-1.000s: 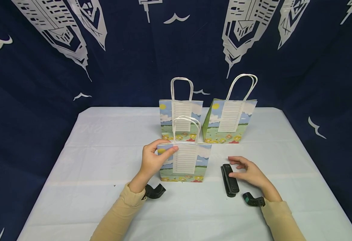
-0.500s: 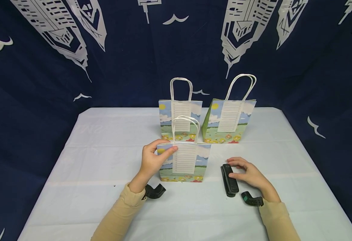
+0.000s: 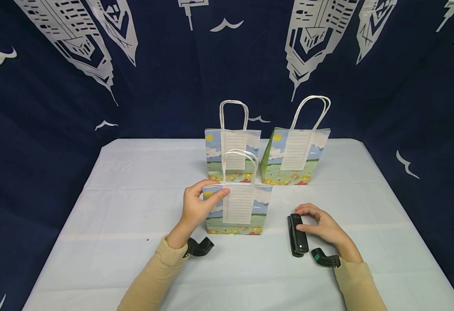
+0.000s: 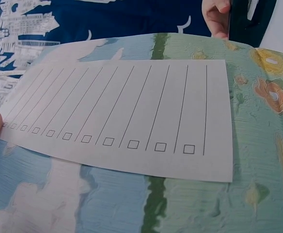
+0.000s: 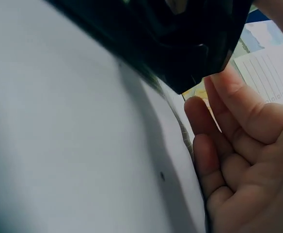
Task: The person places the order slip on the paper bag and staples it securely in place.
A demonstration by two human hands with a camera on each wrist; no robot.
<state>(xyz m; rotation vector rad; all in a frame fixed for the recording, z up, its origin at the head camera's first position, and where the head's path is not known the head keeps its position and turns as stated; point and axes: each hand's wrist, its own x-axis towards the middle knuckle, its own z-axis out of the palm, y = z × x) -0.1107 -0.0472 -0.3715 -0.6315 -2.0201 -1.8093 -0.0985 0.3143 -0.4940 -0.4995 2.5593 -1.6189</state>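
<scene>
My left hand (image 3: 194, 208) pinches the upper left corner of the front paper gift bag (image 3: 261, 209), thumb on the front and fingers behind the rim. A white lined checklist sheet (image 4: 127, 111) lies across the bag's front and fills much of the left wrist view. On the right, a black stapler (image 3: 298, 235) is between the thumb and fingertips of my right hand (image 3: 324, 224). In the right wrist view one fingertip touches the stapler's dark end (image 5: 199, 58), while the lower fingers curl loosely beneath it.
Two matching bags stand behind: the back left bag (image 3: 213, 151), partly covered by the front bag's white handle, and the back right bag (image 3: 277, 170), turned slightly. All are on a white-covered table (image 3: 133, 207) before a dark blue patterned curtain (image 3: 172, 86).
The stapler has shifted slightly right and toward me, turning straighter, with my right hand on it. My left hand and the bags stay in place.
</scene>
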